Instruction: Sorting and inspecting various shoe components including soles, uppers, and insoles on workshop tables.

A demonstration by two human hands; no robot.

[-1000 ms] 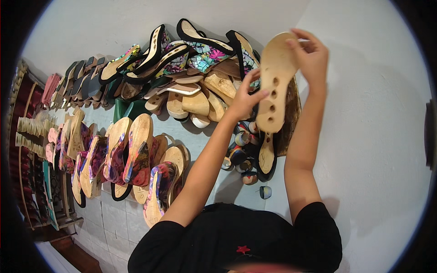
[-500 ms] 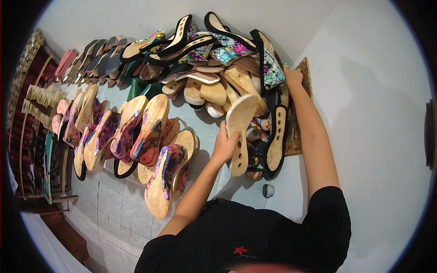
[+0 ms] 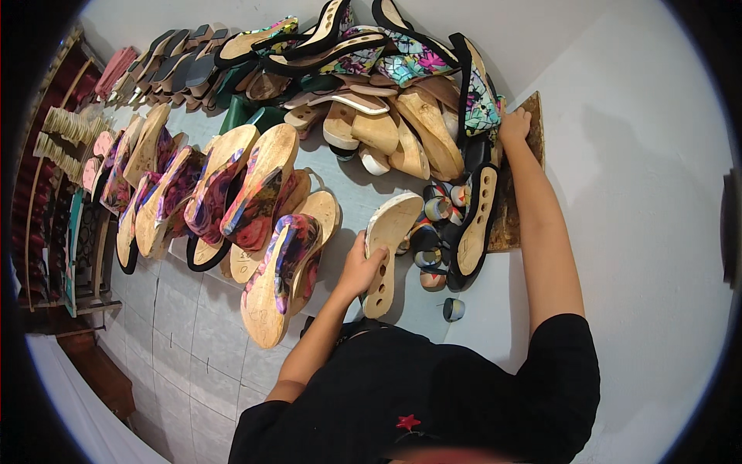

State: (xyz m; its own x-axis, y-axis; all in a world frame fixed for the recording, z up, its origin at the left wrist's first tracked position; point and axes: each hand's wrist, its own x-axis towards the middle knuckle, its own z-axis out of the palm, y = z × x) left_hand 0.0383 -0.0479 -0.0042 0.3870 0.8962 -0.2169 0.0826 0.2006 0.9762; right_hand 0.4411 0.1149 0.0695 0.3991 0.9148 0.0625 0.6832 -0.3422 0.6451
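Note:
My left hand [image 3: 360, 269] is closed around the middle of a pale wooden sandal sole [image 3: 392, 222]. Several round holes run along the sole's near end, and its far end has a white edge. Farther off on the right, my right hand [image 3: 515, 126] has its fingers curled at the edge of the pile, beside a floral wedge sandal [image 3: 479, 107] with black trim. What those fingers hold is partly hidden. A black-edged sole with holes [image 3: 474, 224] lies to the right of the held sole, next to several small patterned rolls [image 3: 427, 257].
Bare wooden wedges [image 3: 376, 131] are heaped under the floral sandals. Wooden sandals with flowered straps [image 3: 282, 243] stand in rows on the left. A stained wooden board [image 3: 506, 220] leans by the white wall [image 3: 634, 232]. One small roll [image 3: 454, 310] lies nearer me.
My left hand has brought the wooden sole nearer to my body and a little left, away from the heap. My right hand stays at the same spot by the floral sandal.

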